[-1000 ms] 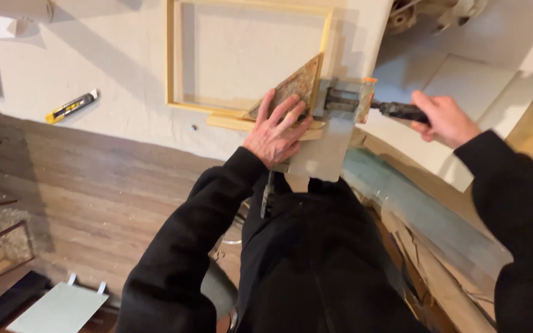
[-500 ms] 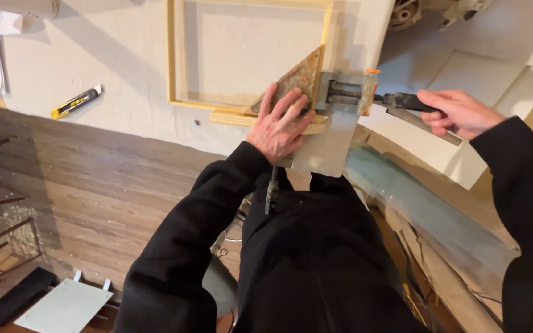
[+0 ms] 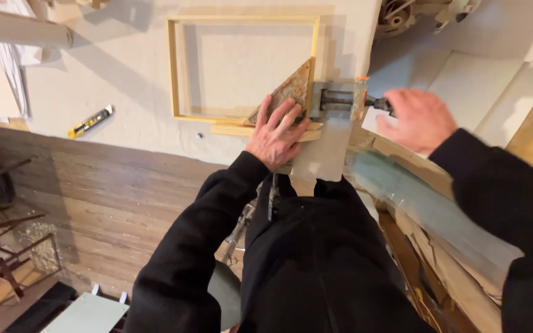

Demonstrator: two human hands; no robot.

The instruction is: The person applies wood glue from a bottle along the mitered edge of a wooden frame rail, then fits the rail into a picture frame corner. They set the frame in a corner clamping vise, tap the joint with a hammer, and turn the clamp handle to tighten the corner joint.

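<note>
- A woodworking or framing workshop is indicated.
- A bare wooden frame is laid on the pale bench, with a metal clamp fixed at its corner.
- A yellow utility knife is left near the bench's front edge.
- Worn floorboards and stacked boards are seen alongside.

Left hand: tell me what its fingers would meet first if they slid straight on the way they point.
The left hand lies flat with its fingertips on the triangular brace. Past that, they would probably meet the wooden frame's right corner rail by the screw clamp; depth is unclear.
</note>
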